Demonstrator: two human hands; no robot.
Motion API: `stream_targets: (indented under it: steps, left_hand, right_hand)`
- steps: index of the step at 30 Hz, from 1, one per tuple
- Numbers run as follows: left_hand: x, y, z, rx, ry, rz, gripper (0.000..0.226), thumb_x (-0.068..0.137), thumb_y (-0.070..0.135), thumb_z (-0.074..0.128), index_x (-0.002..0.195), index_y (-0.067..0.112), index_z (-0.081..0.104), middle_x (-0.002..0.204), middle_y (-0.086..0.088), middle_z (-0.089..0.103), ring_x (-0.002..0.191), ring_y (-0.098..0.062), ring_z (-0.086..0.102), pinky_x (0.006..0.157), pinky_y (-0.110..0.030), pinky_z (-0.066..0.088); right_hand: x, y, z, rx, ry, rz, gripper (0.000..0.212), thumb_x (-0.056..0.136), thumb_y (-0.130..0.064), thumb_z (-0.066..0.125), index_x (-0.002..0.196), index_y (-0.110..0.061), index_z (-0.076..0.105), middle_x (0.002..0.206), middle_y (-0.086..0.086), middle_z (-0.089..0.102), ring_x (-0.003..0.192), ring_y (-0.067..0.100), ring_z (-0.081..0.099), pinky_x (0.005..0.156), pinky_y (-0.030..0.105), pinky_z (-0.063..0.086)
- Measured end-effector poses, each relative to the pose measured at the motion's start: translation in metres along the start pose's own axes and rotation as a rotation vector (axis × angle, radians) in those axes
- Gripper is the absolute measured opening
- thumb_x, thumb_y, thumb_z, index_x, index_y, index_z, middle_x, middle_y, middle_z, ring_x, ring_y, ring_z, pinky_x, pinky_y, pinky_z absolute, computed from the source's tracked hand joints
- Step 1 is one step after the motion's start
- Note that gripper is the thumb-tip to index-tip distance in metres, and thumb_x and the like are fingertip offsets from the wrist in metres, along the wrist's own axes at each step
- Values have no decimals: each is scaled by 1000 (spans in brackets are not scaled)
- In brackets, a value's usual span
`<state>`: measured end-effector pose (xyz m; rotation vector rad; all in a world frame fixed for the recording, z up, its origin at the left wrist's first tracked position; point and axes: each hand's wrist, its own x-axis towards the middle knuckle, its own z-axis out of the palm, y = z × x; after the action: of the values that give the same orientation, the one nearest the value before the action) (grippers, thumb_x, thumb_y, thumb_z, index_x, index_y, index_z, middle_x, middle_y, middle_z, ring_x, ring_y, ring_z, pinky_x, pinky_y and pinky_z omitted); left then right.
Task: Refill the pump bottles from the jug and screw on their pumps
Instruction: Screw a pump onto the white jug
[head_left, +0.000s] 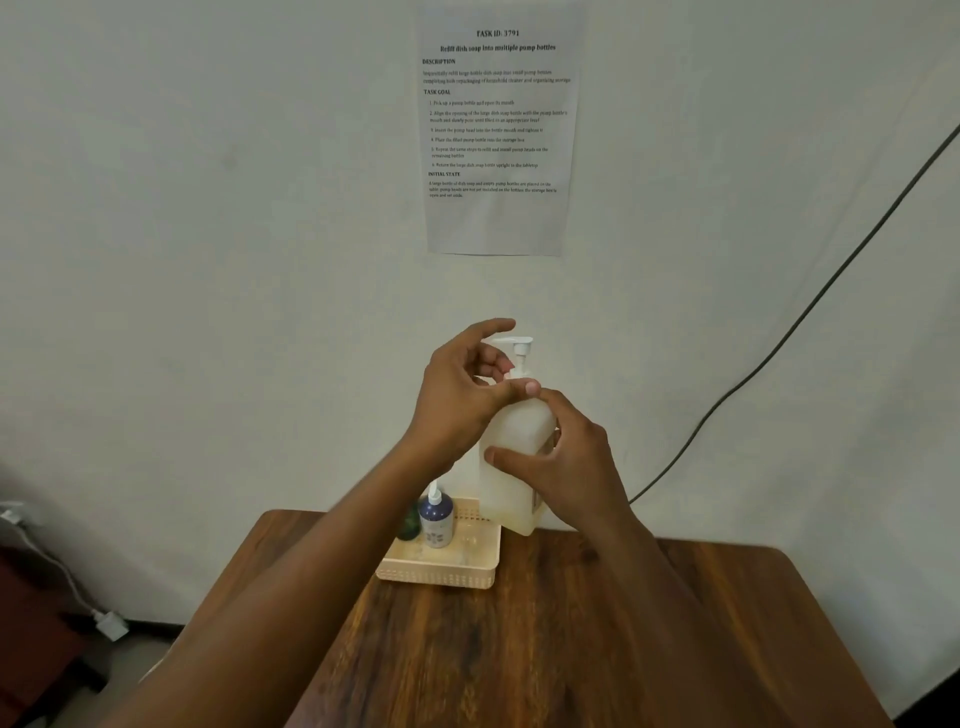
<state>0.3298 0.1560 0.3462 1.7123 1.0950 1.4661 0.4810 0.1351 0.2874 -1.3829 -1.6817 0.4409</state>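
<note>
Above table (597, 623), both hands grip pump bottle (519, 441).

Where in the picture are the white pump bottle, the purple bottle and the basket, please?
white pump bottle (514, 441): head view, on its pale body between the two hands.
purple bottle (435, 514): head view, on its dark upper body.
basket (436, 576): head view, on its near front wall.
</note>
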Motion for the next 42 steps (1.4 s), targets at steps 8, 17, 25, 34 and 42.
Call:
stream_targets:
  steps: [8, 17, 25, 34, 42]
  left_hand:
    - [5, 9, -18, -252, -349, -91, 46, 99, -2, 63, 142, 14, 55, 115, -11, 79, 115, -25, 74, 96, -28, 58]
    - [7, 20, -8, 79, -76, 18, 22, 80, 22, 89, 92, 9, 75, 95, -7, 76, 94, -23, 70, 85, -44, 59]
    - [14, 19, -20, -189, -409, -121, 25, 99, 4, 65, 122, 3, 72, 119, -11, 78, 117, -24, 72, 105, -33, 55]
    - [19, 21, -21, -183, -400, -57, 24, 95, 2, 69, 119, -1, 72, 116, -16, 77, 114, -29, 72, 101, -39, 57]
    - [10, 17, -9, -126, -185, -40, 21, 88, 16, 81, 109, 12, 80, 108, -2, 79, 107, -21, 72, 93, -41, 62]
  right_hand:
    - [1, -3, -14, 46, -62, -24, 84, 63, -69, 77, 135, -45, 42, 120, -20, 57, 99, 7, 59, 82, 25, 55]
    - [5, -19, -23, 74, -52, -73, 76, 62, -69, 77, 127, -53, 41, 108, -27, 57, 95, -1, 59, 69, 13, 49]
    - [3, -17, -29, 91, -78, -43, 70, 59, -72, 75, 119, -57, 41, 102, -33, 55, 91, -2, 60, 64, 10, 47]
    - [7, -21, -34, 112, -90, -58, 66, 57, -72, 78, 113, -60, 46, 101, -32, 61, 92, -7, 61, 65, 15, 55]
    - [11, -23, -33, 79, -93, -53, 76, 61, -69, 76, 127, -48, 45, 114, -21, 59, 96, 5, 62, 75, 23, 58]
